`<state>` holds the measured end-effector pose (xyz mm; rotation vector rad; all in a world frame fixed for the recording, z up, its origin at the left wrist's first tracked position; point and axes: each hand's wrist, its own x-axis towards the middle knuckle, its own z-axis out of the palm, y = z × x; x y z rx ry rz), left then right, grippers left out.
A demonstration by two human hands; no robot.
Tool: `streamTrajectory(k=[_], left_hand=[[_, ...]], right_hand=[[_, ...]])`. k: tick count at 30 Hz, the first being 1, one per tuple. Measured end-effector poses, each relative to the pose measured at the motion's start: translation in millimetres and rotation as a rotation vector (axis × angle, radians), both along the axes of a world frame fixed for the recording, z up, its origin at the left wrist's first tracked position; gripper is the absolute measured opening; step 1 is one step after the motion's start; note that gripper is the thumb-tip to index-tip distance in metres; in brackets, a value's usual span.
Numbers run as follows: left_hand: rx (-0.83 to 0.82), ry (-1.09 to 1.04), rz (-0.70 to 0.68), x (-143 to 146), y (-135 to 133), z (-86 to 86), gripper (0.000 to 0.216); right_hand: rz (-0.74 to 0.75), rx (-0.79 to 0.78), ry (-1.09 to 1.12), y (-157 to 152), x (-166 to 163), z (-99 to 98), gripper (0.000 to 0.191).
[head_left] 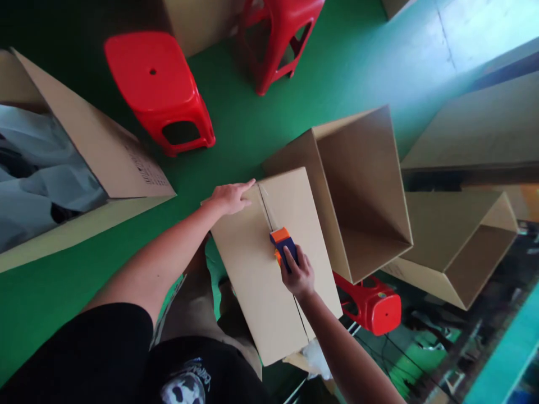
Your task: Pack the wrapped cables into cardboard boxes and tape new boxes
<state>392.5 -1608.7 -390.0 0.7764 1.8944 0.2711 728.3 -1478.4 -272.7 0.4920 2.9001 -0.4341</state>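
Clock: directions are read from the middle of the closed carton, with 12 at the top of the view.
Closed carton: the plain brown box [269,280] lies in front of the person, tilted in the view, its top flaps meeting at a dark seam [300,315] that runs from about 11 o'clock to 5 o'clock; what bears the box from below is mostly hidden.
Right hand: the right hand [298,272] is closed around an orange and dark blue tape dispenser [284,247], near the clock's centre.
Dispenser: its orange end points toward 11 o'clock, and it sits over the seam, around the middle of the box top.
Tape: a clear strip [272,210] lies along the seam from the dispenser up to the far edge.
Left hand: the left hand [231,199] is spread at 11 o'clock on the box, fingers extended, the forefinger reaching toward the taped end of the seam.
Empty box: a brown carton [364,191] at 2 o'clock stands just beside the closed one, its mouth facing outward.
Further box: another carton [446,235] with a gaping end lies at 3 o'clock.
Filled box: a large printed carton [105,151] at 10 o'clock holds pale wrapping [37,146] and some dark items.
Stools: red plastic ones stand at 11 o'clock [151,78], 12 o'clock [278,39] and 4 o'clock [385,314].
Floor: green [236,123].
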Motion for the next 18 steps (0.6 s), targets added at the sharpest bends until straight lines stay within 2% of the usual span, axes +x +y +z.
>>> streamTrajectory(k=[4,7,10,14,18], left_hand=[[-0.009,0.057,-0.039,-2.5,-2.9,-5.9,0.083],[0.039,0.181,-0.103,2.7,0.7,-2.0,0.088],[0.145,0.218,-0.31,22.6,19.5,8.4,0.101],[0.272,0.047,-0.64,64.3,58.5,10.2,0.112],[0.217,-0.011,-0.745,82.9,79.8,-5.3,0.123]], right_hand=[[-0.024,-0.009,-0.037,-18.9,85.8,26.9,0.062],[-0.092,-0.025,-0.085,-34.6,117.1,31.0,0.055],[-0.135,-0.053,-0.087,-41.4,120.6,22.2,0.044],[-0.173,-0.095,-0.093,-38.9,110.1,12.3,0.038],[-0.202,-0.116,-0.147,-32.5,107.2,15.1,0.039]])
